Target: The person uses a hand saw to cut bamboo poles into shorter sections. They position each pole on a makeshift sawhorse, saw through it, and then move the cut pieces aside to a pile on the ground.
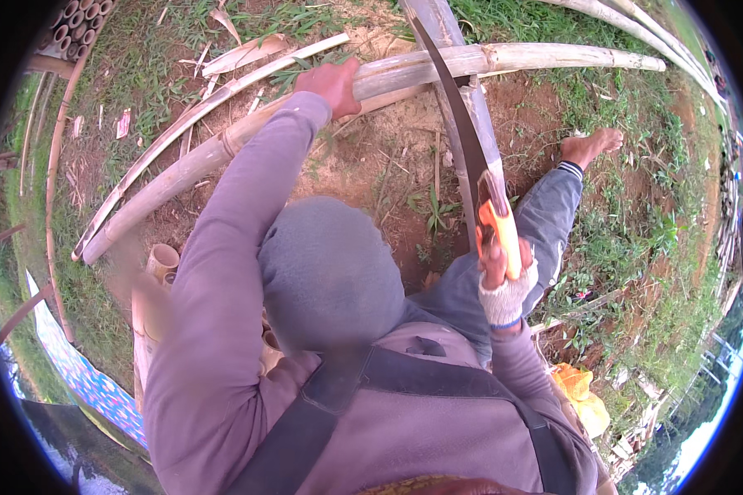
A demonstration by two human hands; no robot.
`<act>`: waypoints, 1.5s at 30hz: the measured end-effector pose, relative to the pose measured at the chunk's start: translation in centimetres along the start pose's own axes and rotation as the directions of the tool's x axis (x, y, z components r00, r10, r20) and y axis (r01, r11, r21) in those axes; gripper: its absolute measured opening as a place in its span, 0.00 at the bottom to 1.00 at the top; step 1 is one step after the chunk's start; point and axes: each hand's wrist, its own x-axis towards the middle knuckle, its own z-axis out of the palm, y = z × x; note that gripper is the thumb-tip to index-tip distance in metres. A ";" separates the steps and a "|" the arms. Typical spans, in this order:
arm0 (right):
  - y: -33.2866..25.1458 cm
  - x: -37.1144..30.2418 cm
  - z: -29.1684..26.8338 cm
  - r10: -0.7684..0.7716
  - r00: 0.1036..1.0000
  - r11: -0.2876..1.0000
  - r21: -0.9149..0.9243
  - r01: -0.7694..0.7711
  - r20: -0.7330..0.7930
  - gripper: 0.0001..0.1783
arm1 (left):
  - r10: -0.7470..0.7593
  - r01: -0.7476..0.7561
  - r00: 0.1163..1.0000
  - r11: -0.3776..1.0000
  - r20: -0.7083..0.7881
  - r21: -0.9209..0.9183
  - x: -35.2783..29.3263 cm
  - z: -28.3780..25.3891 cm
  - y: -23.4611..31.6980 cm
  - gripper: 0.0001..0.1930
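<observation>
My bare left hand (pixel 332 86) is closed over a long pale bamboo pole (pixel 409 69), pressing on it left of the saw. The pole lies across a thicker grey support beam (pixel 446 26). In a worn pale glove that leaves the fingers bare, my right hand (pixel 500 268) grips the orange handle of a handsaw (pixel 464 120). Its long dark curved blade points away from me and crosses the bamboo pole right where pole and beam meet. How deep the teeth sit in the bamboo cannot be made out.
A split bamboo strip (pixel 243 81) runs beside the pole at left. Short cut bamboo pieces (pixel 163 257) stand nearer me, and stacked tubes (pixel 76 33) fill the far left. My bare foot (pixel 590 147) rests on the grass at right. A yellow-orange bag (pixel 582 396) lies lower right.
</observation>
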 end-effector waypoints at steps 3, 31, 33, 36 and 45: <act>1.4 -1.5 -0.4 -0.097 0.995 0.993 -0.065 0.096 -0.016 0.10 | 0.004 -0.004 1.000 1.000 0.011 -0.004 0.7 -0.6 0.5 0.36; 1.4 1.8 2.1 -0.116 0.986 0.993 -0.035 0.113 -0.121 0.15 | 0.174 -0.134 0.968 0.967 0.178 -0.216 4.7 0.1 -2.5 0.47; 2.7 -4.5 -1.1 0.016 1.000 0.999 -0.031 -0.017 -0.015 0.14 | 0.213 -0.135 0.950 0.938 0.226 -0.318 5.7 -0.1 -3.2 0.47; 3.3 -4.7 -0.8 0.066 0.998 0.996 0.062 -0.065 -0.013 0.12 | 0.185 -0.120 0.963 0.946 0.198 -0.301 5.9 0.3 -2.7 0.47; -2.2 15.3 7.9 -0.006 0.989 0.976 0.215 0.039 -0.149 0.16 | 0.205 -0.086 0.921 0.937 0.332 -0.339 5.5 -1.5 -3.1 0.60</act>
